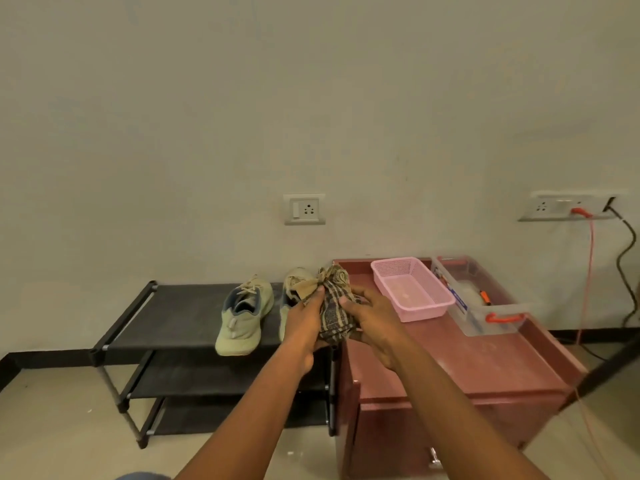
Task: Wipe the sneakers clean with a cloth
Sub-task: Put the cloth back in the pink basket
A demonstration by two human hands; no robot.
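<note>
Both hands bunch the checked cloth (334, 311) at center frame: left hand (304, 320) at its 9 o'clock, right hand (372, 315) at 3 o'clock, fingers closed on it. The sneakers (244, 315) sit on the shoe rack (166, 317), at 9 o'clock from the cloth. Wiping looks unstarted; both shoes remain.

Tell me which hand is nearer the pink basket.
Right. The right hand grips the cloth just left of the pink basket; the left hand is farther left, by the sneakers.
</note>
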